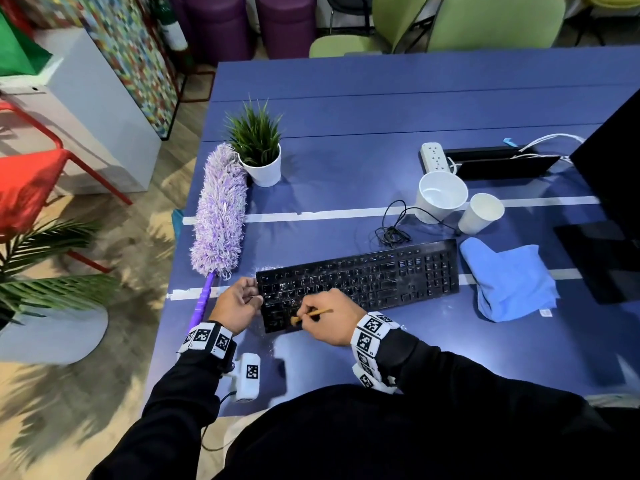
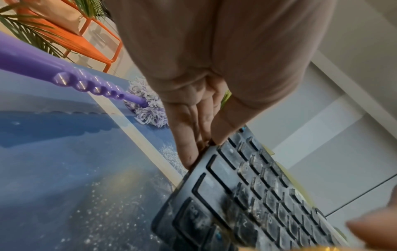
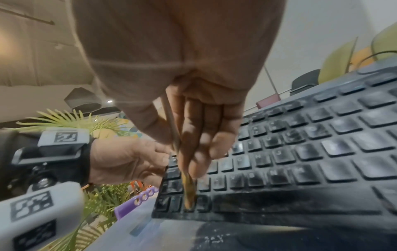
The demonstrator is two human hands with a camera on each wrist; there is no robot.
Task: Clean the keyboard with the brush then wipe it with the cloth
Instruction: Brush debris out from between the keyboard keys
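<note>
Blue table, black keyboard lower centre, brushing under way at its left end.

Runs long axis left to right, tilted slightly up toward the right of the frame, dusty across most keys. Left hand grips the left short edge, thumb on top, fingers underneath. Right hand pinches the thin brush, bristles down on the bottom key row near the left corner. Likely next: strokes rightward along the rows, with most of the length still dusty. Blue cloth waits just right of the keyboard, nearer the right hand. Purple duster crowds the left; bare table along the front edge.
</note>
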